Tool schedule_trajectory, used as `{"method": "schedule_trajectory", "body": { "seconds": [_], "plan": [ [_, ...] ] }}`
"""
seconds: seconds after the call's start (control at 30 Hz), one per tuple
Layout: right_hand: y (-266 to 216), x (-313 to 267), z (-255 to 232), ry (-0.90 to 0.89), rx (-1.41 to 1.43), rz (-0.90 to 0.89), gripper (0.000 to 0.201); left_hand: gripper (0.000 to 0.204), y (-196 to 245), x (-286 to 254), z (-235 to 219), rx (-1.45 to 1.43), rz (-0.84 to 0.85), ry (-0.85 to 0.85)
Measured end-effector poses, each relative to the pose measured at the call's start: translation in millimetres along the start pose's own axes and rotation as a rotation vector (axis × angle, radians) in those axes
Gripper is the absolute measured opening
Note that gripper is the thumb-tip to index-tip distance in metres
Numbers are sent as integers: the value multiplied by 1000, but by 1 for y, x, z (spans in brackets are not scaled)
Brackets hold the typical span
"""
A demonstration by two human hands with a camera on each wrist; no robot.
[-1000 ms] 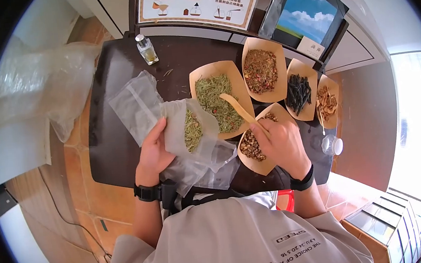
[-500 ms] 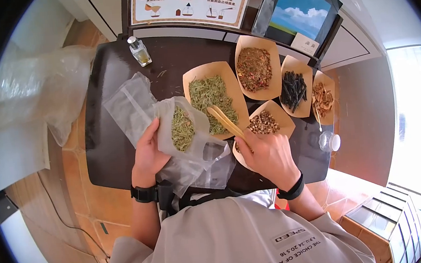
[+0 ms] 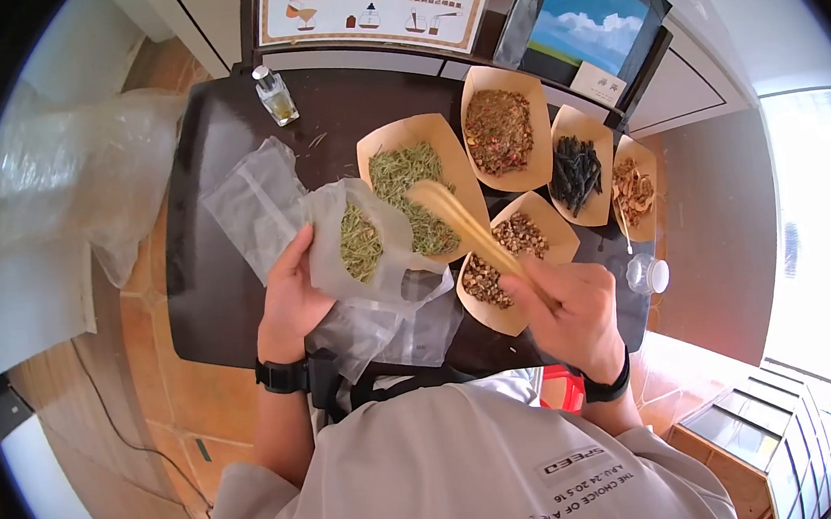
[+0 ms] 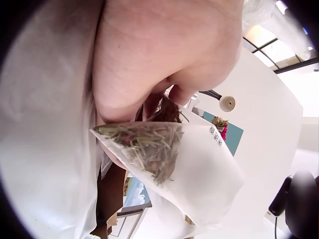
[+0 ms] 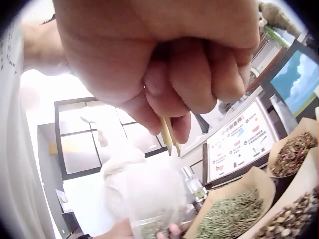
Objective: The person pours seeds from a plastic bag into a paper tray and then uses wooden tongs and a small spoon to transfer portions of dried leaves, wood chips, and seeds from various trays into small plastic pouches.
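Head view: glare at right, corners dark, tongs (image 3: 467, 229) blurred.

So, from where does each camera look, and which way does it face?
Head: worn on the head, facing forward and down at the table; left hand, right hand and shirt show.
Left wrist: worn there, facing along the left hand, seen at the top, to the herb bag.
Right wrist: worn there, facing past the right hand to the tongs and sign; part of the left hand shows below.
Head and right wrist both show the sign and glass bottle.
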State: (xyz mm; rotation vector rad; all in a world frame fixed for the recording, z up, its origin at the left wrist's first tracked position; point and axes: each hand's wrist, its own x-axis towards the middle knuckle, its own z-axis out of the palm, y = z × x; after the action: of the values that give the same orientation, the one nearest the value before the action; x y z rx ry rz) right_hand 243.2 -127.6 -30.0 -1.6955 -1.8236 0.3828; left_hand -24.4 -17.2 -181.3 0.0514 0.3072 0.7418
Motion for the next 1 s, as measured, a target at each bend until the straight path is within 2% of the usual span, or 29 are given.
{"method": "schedule_trajectory", "body": {
  "seconds": [0.1,0.17,0.23,0.3,0.37,0.43,0.5,0.57,0.63,0.73,0.87,0.93,1.0],
  "plan": [
    [-13,2,4,-67,37,-85,11,42,1,1,-7,-50,-15,-76],
    [-14,1,8,-200,-1,-99,12,42,1,0,-7,-52,-7,-59],
    [-7,0,2,-91,52,32,14,42,0,-1,-5,-58,7,-42],
    [3,-2,-8,-89,0,247,15,43,-1,-2,-2,-46,48,-22],
    [18,-9,-2,-95,-104,244,20,43,-1,-4,1,-52,41,-53],
    [25,-15,3,-201,-280,262,26,44,0,-2,2,-59,35,-85],
    [25,-16,12,-222,-246,291,30,45,-1,-4,2,79,39,94],
    [26,-12,21,-226,-92,298,29,45,0,-4,1,62,33,68],
    [21,-5,28,-226,-69,297,29,44,1,-4,0,47,31,37],
    [21,-2,41,-221,-171,152,28,44,1,-4,-3,63,12,58],
    [16,4,46,-234,-256,114,20,43,1,-3,-1,67,18,45],
    [23,5,52,-168,-286,4,17,44,0,-3,2,63,22,36],
    [33,4,51,-134,-293,-18,17,44,0,-3,4,89,41,43]
  ]
}}
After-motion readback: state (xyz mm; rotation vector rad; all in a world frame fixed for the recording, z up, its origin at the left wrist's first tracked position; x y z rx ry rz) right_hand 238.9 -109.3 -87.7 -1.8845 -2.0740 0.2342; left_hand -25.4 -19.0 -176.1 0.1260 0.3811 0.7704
